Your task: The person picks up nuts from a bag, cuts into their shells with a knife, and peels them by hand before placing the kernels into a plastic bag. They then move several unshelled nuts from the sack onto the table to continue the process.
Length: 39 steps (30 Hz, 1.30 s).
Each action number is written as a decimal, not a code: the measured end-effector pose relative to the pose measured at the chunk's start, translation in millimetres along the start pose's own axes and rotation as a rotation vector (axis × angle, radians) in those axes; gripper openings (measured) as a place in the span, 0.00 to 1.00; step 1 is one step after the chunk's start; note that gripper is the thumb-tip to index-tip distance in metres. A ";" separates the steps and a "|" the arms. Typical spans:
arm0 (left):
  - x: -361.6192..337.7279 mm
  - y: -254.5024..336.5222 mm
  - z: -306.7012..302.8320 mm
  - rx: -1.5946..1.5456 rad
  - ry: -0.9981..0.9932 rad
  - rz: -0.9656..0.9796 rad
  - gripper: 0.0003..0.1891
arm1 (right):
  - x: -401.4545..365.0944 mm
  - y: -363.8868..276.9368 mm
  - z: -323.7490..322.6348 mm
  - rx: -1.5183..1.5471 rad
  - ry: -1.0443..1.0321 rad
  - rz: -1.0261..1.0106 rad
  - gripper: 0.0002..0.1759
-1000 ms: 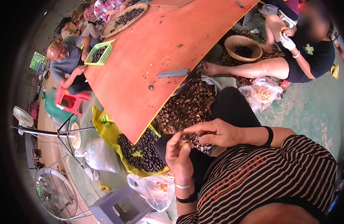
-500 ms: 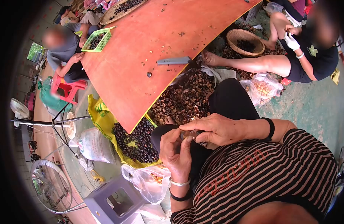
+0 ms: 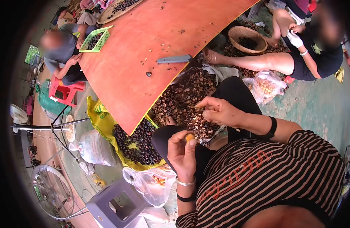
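Kernel [image 3: 189,136] pinched in L hand [image 3: 181,152].

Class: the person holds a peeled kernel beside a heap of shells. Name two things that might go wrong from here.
The kernel, only pinched in the left hand, might slip into the shell heap and be lost. The plastic bag below that hand could sag and spill its kernels.

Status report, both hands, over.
Left hand pinching peeled yellow kernel. Right hand apart, pinched shut, contents unclear. Shell pile below; nothing between hands.
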<state>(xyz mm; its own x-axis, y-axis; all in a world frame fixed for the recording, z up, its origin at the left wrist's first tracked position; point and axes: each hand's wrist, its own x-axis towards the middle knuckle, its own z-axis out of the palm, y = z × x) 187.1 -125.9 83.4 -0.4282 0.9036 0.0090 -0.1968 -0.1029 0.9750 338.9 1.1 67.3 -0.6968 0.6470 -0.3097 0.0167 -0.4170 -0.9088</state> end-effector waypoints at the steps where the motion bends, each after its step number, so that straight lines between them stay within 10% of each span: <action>1: 1.4 -1.8 0.8 -0.065 -0.003 0.014 0.11 | -3.4 -1.2 2.9 0.002 0.002 0.001 0.19; 10: 6.0 -22.8 0.0 -0.201 0.034 0.030 0.15 | -25.7 -13.1 27.9 -0.184 -0.270 -0.104 0.34; 39: -1.4 -24.1 1.5 0.096 0.054 0.114 0.10 | -17.0 22.1 40.3 -0.457 0.025 -0.479 0.21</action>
<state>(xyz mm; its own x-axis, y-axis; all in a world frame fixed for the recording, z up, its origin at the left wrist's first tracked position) 193.8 -124.0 60.2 -0.4899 0.8646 0.1115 -0.0602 -0.1612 0.9851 322.3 -44.8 63.7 -0.6859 0.7107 0.1563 0.0159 0.2294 -0.9732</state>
